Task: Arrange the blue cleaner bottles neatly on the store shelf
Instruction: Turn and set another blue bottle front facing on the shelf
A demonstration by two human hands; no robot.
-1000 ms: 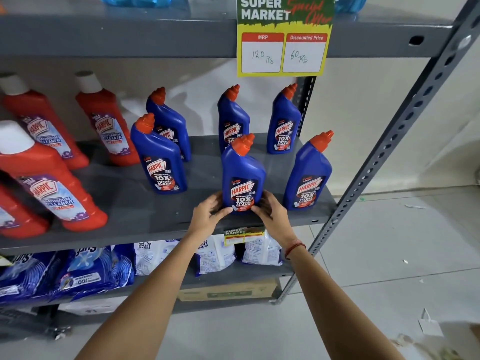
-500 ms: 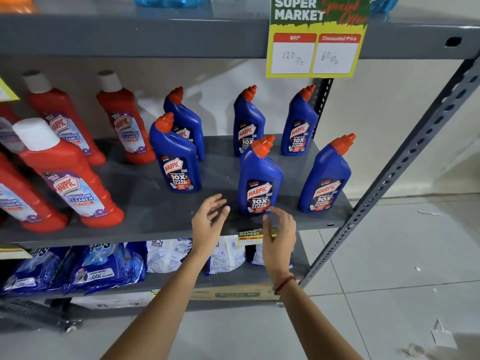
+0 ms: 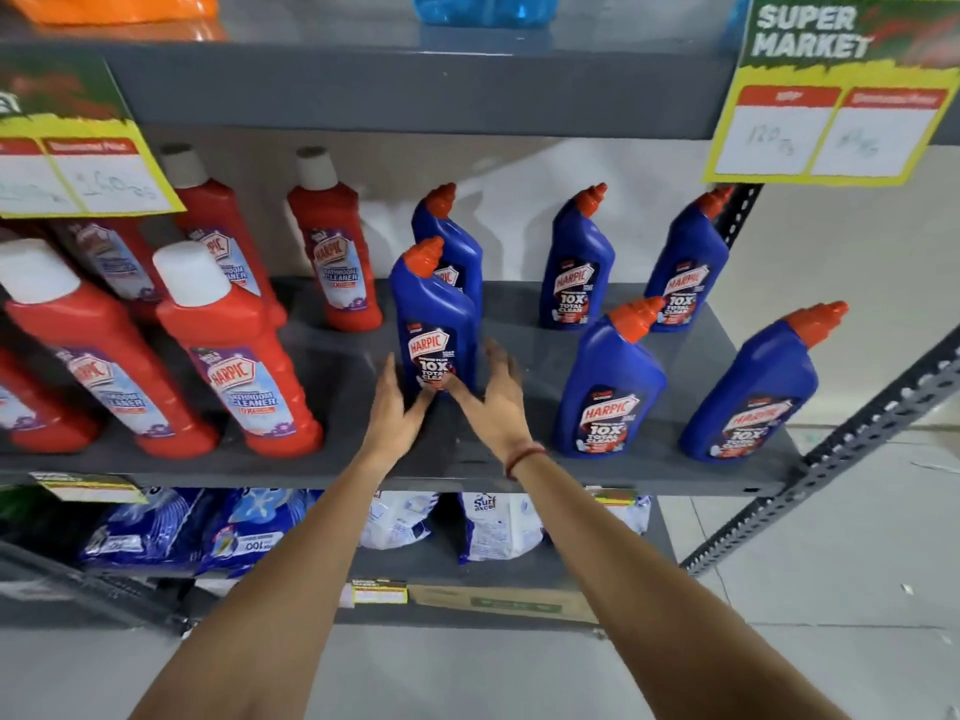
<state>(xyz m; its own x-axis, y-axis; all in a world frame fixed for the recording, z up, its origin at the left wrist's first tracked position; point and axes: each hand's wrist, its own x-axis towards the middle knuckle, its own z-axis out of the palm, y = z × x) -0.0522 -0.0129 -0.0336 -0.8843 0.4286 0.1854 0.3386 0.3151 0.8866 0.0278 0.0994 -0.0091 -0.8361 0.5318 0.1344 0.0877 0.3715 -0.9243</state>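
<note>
Blue plastic sits between both hands: the left hand (image 3: 388, 414) and right hand (image 3: 496, 403) flank the base of the front-left blue bottle (image 3: 435, 324), thumbs angled in toward its label, fingers spread. Each grip is open; the hands are blurred, and whether the thumbs touch the bottle cannot be told. A red band (image 3: 524, 458) circles the right wrist. That bottle stands upright on the grey shelf (image 3: 343, 449), directly in front of a second blue bottle (image 3: 453, 246), partly hiding it. To the right, two more blue bottles (image 3: 576, 262) (image 3: 688, 265) stand at the back, and another two (image 3: 608, 387) (image 3: 753, 392) stand near the front edge, all well apart from each other, orange caps leaning right. Red cleaner bottles (image 3: 239, 356) with white caps fill the shelf's left part. Yellow price cards (image 3: 831, 132) hang from the shelf above. Detergent packs (image 3: 498, 527) lie on the lower shelf.
</note>
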